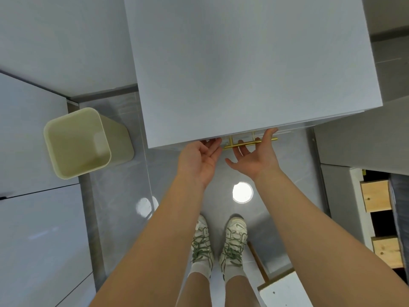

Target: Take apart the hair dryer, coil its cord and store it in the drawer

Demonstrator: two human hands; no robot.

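Oddly, the hair dryer and its cord show nowhere, and it cannot be told whether they lie inside the drawer (241, 135) tucked under the cabinet top (243, 63). Both hands are spread, fingers straight, gripping nothing. The left hand (199, 160) is at the drawer's upper edge and the right hand (254, 159) is laid across the gold handle (242, 142). Pushed home like this, the drawer could nip fingertips under the overhang or trap a stray loop of cord. A waste bin (77, 142) stands well to the left.
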